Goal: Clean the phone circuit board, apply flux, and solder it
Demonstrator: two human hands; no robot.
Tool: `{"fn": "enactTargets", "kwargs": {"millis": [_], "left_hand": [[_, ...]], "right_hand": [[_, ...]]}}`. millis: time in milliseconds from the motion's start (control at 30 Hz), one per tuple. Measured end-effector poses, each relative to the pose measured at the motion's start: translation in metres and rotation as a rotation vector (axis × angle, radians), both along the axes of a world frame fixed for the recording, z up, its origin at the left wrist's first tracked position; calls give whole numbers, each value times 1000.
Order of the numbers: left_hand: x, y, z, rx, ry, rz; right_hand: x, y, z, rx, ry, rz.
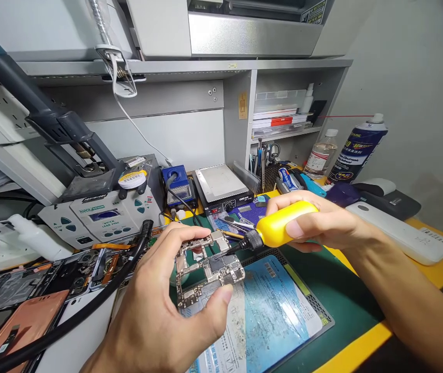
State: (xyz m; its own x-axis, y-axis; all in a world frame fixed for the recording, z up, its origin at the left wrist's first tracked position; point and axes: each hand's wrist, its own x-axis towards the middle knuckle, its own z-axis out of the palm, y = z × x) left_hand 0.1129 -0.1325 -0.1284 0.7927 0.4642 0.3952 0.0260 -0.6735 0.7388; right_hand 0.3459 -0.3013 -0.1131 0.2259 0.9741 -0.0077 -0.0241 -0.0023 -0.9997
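Note:
My left hand (159, 305) pinches a phone circuit board (206, 269) by its edges, held up over the blue work mat (276, 311). Fingers sit at the top left of the board, the thumb at its lower right. My right hand (322, 223) is closed around a yellow bottle (283, 223) with a black nozzle (245, 242). The nozzle tip points left and touches or nearly touches the middle of the board.
A soldering station (101, 212) and a black cable (89, 305) lie at left, with opened phones (23, 311). Behind the board stand a small hotplate (221, 186), tweezers (233, 223), a spray can (357, 150), a clear bottle (320, 155) and a white remote-like case (396, 228).

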Motion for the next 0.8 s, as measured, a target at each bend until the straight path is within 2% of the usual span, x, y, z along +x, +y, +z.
{"fn": "enactTargets", "kwargs": {"millis": [800], "left_hand": [[-2,2,-2,68,-20,28]], "right_hand": [[2,0,0,48,24,-5]]}}
